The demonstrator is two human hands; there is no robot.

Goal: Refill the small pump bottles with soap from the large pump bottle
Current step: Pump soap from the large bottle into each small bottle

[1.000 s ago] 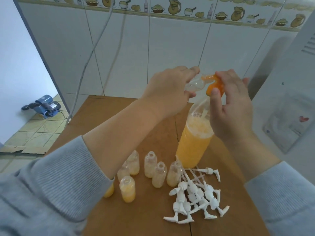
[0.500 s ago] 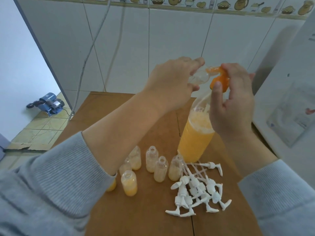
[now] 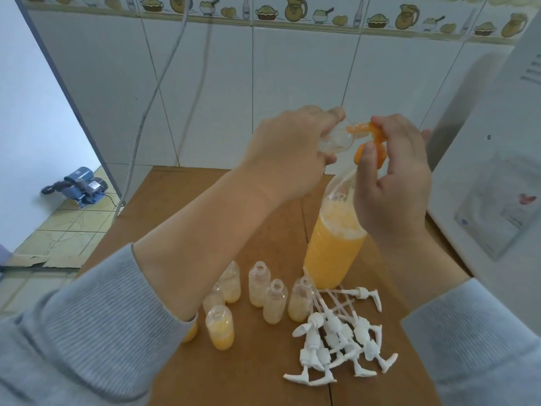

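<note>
The left hand (image 3: pixel 288 148) grips a small bottle (image 3: pixel 336 138), tilted, mouth meeting the orange pump (image 3: pixel 369 142) at its three o'clock; the right hand (image 3: pixel 393 174) pinches that pump atop the large bottle (image 3: pixel 333 247) on the bench (image 3: pixel 257 373).

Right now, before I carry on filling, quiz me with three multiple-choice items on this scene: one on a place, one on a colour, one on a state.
1. Where does the pile of white pump heads lie?
A. on the floor tiles
B. on the wooden table, in front of the large pump bottle
C. inside the large bottle

2. What colour is the soap in the large pump bottle?
A. orange
B. blue
C. green

3. What is the left hand doing?
A. resting flat on the table
B. holding a small clear bottle tilted at the orange nozzle
C. hanging idle

Answers: 1 B, the pump heads are heaped on the tabletop near the bottle's base. 2 A, the liquid shows orange through the clear wall. 3 B, its fingers curl round the small bottle, while the right hand is at the orange pump head.
</note>
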